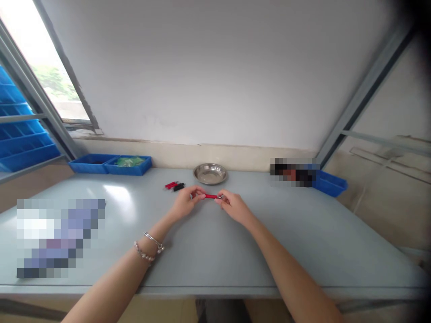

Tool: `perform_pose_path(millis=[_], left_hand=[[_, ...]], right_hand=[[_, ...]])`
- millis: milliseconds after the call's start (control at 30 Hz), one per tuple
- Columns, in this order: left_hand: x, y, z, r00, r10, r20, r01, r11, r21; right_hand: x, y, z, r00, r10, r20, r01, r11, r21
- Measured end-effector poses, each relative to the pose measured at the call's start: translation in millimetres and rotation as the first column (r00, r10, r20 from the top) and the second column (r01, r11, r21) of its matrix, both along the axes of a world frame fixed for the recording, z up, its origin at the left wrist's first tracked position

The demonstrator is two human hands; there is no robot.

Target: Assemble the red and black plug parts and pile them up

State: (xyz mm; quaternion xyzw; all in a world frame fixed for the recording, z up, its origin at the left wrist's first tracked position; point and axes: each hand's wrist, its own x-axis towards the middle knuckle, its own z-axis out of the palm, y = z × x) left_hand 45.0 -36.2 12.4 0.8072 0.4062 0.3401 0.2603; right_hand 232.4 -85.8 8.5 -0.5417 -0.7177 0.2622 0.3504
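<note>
A slim red pen-shaped piece (211, 196) with a silvery end on its right lies level between my two hands, just above the table. My left hand (186, 200) is closed on its left end with thumb and fingertips. At the other end, my right hand (233, 205) pinches the piece near the silvery part, which the fingers partly hide. Left of the hands, similar red pieces (171, 185) and black pieces (179, 187) with thin metal tips lie on the table. Behind my hands stands a round steel bowl (210, 173).
On the grey table (215, 251), a blue bin (92, 163) and another with green packets (129, 165) stand back left. A blue bin (332, 183) sits back right beside a blurred dark item (292, 172). A blurred bluish item (62, 237) lies front left. Metal posts flank the table.
</note>
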Motion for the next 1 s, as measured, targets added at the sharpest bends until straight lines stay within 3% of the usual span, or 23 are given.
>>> perform_pose_path(millis=[433, 667, 900, 1000], left_hand=[[0, 1, -1.1, 0.999, -0.03, 0.013, 0.03, 0.999, -0.011], [0, -1, 3.4, 1.0, 0.013, 0.006, -0.013, 1.0, 0.025], [-24, 19, 7.4, 0.962, 0.265, 0.071, -0.269, 0.962, 0.053], [-50, 32, 9.4, 0.853, 0.519, 0.062, -0.522, 0.85, 0.069]], right_hand=[[0, -3, 4.9, 0.999, 0.016, 0.046, -0.017, 0.999, 0.032], [2, 2, -4.0, 0.998, -0.011, 0.055, 0.012, 1.0, -0.009], [4, 3, -5.6, 0.993, -0.038, 0.116, 0.041, 0.999, -0.017], [5, 3, -5.0, 0.99, -0.059, 0.129, 0.062, 0.998, -0.015]])
